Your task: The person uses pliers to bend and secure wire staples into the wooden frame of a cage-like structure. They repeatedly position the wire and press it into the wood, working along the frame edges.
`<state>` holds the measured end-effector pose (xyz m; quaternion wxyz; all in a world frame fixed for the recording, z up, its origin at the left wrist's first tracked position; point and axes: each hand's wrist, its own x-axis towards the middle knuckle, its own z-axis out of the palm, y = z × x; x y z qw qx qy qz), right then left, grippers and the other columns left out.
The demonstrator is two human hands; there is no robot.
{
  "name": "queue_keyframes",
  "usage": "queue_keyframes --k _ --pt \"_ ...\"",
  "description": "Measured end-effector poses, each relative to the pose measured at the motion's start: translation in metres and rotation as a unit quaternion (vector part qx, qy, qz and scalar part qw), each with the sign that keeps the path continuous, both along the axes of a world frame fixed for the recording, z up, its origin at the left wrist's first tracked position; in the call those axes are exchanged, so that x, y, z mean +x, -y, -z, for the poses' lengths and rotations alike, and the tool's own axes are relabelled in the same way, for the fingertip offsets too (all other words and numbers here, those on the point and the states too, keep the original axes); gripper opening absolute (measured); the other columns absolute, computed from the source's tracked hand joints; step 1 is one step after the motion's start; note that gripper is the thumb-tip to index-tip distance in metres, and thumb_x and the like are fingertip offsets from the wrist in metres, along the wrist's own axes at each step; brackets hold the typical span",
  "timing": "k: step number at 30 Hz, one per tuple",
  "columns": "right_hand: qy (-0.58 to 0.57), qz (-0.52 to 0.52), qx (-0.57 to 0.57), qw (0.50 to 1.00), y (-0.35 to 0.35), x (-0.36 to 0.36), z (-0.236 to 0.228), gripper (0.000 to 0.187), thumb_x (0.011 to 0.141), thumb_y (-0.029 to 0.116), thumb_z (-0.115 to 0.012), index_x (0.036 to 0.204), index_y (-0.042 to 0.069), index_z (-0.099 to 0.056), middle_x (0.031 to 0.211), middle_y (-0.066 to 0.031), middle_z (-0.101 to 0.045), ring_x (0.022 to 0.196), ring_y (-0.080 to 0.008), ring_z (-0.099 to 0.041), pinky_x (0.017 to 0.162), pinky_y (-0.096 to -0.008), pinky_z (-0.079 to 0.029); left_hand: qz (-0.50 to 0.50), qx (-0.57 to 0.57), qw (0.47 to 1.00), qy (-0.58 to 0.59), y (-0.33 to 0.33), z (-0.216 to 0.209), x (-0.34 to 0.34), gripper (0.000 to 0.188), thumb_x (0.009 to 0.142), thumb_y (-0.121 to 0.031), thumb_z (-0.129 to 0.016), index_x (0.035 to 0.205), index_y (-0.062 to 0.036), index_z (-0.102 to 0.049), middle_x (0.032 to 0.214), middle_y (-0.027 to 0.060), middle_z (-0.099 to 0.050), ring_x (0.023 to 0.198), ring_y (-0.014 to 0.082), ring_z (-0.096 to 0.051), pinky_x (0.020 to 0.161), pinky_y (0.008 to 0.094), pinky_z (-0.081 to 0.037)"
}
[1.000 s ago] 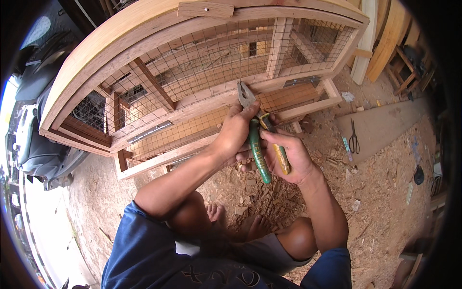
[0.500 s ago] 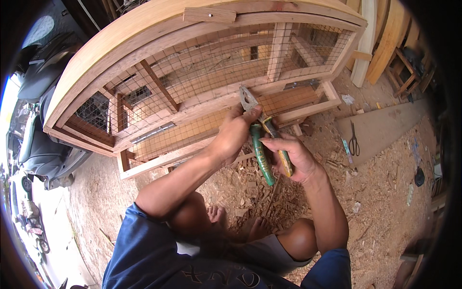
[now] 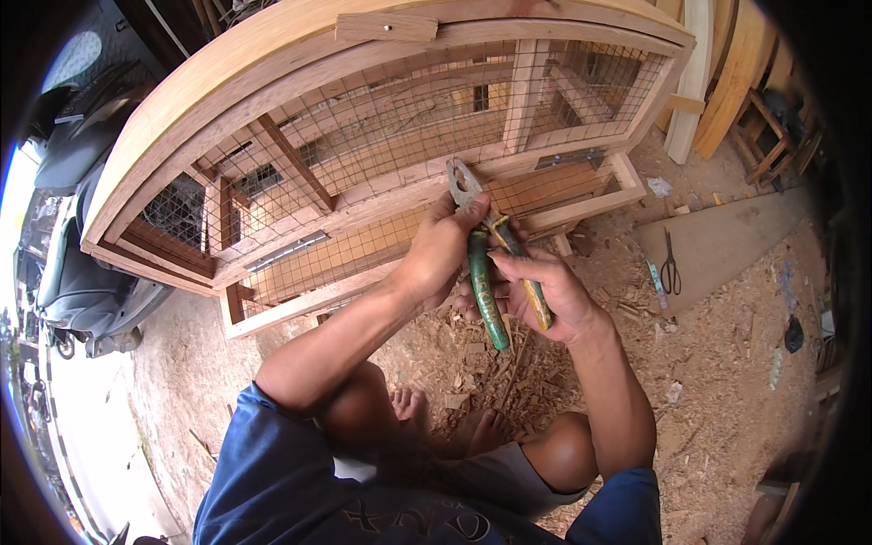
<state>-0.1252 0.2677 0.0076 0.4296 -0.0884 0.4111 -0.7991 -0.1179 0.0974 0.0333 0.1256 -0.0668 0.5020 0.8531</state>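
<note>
A pair of pliers [image 3: 488, 291] with a grey metal head and two handles, one green, one yellow and black, is between my hands. My left hand [image 3: 438, 247] is closed round it just below the head, thumb over the joint. The jaws point up and away, slightly apart. My right hand [image 3: 565, 295] grips the yellow-and-black handle, thumb on top, with fingers reaching behind toward the green one. Behind the pliers stands a wooden cage [image 3: 509, 153] with wire mesh panels. Its lower hinged mesh door [image 3: 300, 304] lies folded out toward me, under the pliers' head.
Wood shavings and offcuts [image 3: 472, 381] cover the floor around my feet. To the right, black scissors [image 3: 670, 263] lie on a flat board [image 3: 727, 245]. Planks [image 3: 727, 82] lean at the back right, near a small wooden frame [image 3: 761, 141]. A motorbike [image 3: 100, 236] stands at the left.
The green handle has swung a little left, so the handles are spread wider and the jaws gape more. More of my right fingers shows behind the handles.
</note>
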Motion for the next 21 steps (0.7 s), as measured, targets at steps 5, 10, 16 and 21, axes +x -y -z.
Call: queue_keyframes --k 5,10,16,21 --pt "0.022 -0.010 -0.042 0.999 0.004 -0.004 0.012 0.030 0.102 0.028 -0.054 0.117 0.002 -0.057 0.098 -0.0155 -0.067 0.083 -0.0280 -0.069 0.071 -0.0413 -0.057 -0.002 -0.010 1.000 -0.022 0.000 0.003 -0.003 0.032 0.110 -0.023 -0.041 0.131 0.0007 -0.036 0.111 0.0227 -0.063 0.105 0.0319 -0.068 0.090 0.0434 -0.061" --pt "0.096 -0.055 -0.146 0.983 0.009 -0.006 0.018 0.029 0.100 0.026 -0.054 0.114 0.001 -0.057 0.099 -0.0164 -0.067 0.079 -0.0280 -0.068 0.069 -0.0414 -0.058 -0.001 -0.022 1.000 -0.022 0.000 0.003 -0.004 0.032 0.110 -0.025 -0.040 0.130 0.0007 -0.039 0.111 0.0217 -0.064 0.102 0.0300 -0.069 0.087 0.0429 -0.061" --pt "-0.036 0.042 0.123 0.991 0.001 0.011 -0.015 0.028 0.101 0.022 -0.058 0.118 -0.001 -0.059 0.096 -0.0117 -0.068 0.082 -0.0207 -0.067 0.065 -0.0368 -0.054 0.053 -0.048 0.997 0.024 0.009 -0.001 0.004 0.034 0.110 -0.030 -0.043 0.125 0.0006 -0.044 0.105 0.0181 -0.065 0.096 0.0252 -0.069 0.087 0.0400 -0.060" --pt "-0.216 0.019 0.222 0.951 -0.001 0.014 -0.027 0.031 0.101 0.027 -0.062 0.110 -0.002 -0.066 0.091 -0.0042 -0.065 0.083 -0.0097 -0.058 0.071 -0.0286 -0.048 -0.012 -0.026 0.999 0.029 -0.003 0.006 0.007 0.034 0.109 -0.033 -0.045 0.122 -0.0010 -0.047 0.102 0.0134 -0.065 0.097 0.0231 -0.068 0.086 0.0392 -0.059"
